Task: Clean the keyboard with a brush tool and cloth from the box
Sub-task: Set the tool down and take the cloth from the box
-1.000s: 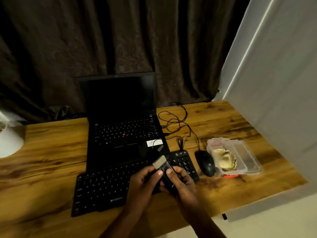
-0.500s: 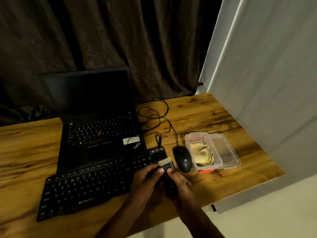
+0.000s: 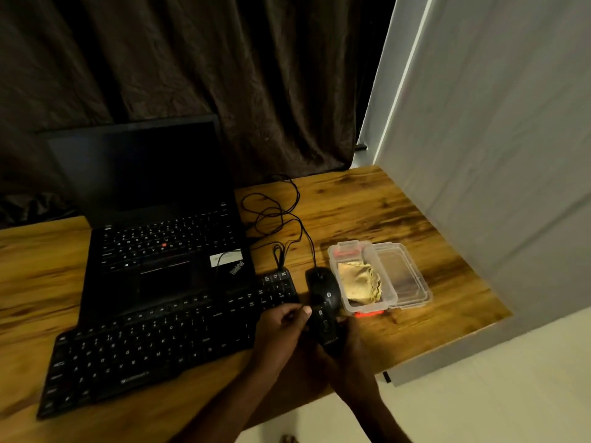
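Observation:
The black keyboard lies on the wooden desk in front of the laptop. Just off its right end, both hands hold the black brush tool. My left hand curls against the tool's left side with the thumb at its top. My right hand grips it from below and the right. No pale bristles show at the tool's tip. The clear plastic box stands open to the right of the hands, with the yellow cloth lying inside it.
A black mouse sits between the keyboard and the box, touching the tool's tip, its cable looped behind. The open laptop stands behind the keyboard. The box's clear lid lies to its right. The desk edge and a white wall are near.
The pale bristles that stuck out of the tool's tip are no longer visible. The hands with the tool have shifted right, up against the mouse. The view has turned to the right.

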Action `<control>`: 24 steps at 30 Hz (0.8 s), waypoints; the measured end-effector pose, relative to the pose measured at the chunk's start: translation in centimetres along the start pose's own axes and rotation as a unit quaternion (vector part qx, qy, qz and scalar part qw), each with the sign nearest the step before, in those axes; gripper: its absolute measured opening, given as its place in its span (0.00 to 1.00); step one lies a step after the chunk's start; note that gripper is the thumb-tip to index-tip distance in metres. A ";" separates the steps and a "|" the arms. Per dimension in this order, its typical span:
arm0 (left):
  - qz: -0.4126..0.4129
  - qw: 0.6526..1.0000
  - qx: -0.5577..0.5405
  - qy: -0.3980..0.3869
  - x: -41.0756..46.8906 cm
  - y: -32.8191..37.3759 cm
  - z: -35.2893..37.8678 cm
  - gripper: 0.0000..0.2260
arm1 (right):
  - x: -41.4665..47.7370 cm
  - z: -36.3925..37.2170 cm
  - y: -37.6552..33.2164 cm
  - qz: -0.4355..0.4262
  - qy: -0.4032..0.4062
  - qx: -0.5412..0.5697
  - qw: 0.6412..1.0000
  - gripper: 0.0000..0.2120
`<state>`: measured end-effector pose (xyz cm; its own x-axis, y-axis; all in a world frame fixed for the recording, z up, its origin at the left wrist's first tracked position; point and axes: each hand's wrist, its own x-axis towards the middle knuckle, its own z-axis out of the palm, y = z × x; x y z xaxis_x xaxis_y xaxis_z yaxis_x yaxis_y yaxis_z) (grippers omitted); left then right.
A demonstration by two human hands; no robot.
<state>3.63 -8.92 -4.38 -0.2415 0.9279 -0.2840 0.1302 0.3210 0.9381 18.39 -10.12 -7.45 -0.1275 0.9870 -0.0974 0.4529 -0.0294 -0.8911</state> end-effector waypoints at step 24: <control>0.174 0.966 0.184 -0.048 0.3 -0.5 0.3 0.07 | 1.6 -3.5 2.4 -0.171 -0.038 -0.326 0.929 0.29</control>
<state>3.78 -8.72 -4.98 -0.0332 0.9994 0.0021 0.5249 0.0156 0.8510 22.37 -8.01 -8.15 -0.4127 0.9065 0.0889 0.8100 0.4099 -0.4193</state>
